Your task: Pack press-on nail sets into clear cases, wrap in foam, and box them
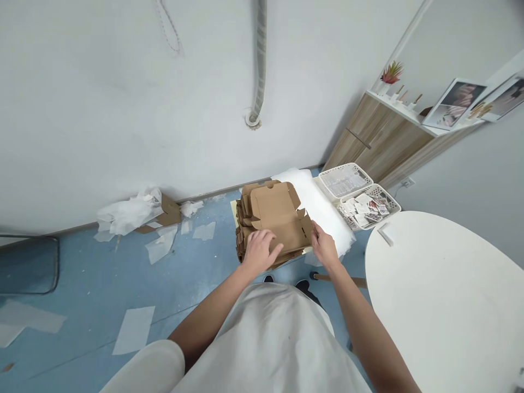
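A flat brown cardboard box blank lies on top of a stack of similar cardboard blanks in front of me. My left hand rests on its near left part, fingers curled over the cardboard. On the near right edge my right hand grips the same blank, fingers closed on its side flap. Both forearms reach forward over my white clothing.
White padding lies right of the stack. Two white baskets hold small packets. A round white table stands at right, a wooden cabinet behind. Paper scraps and crumpled wrap litter the blue floor.
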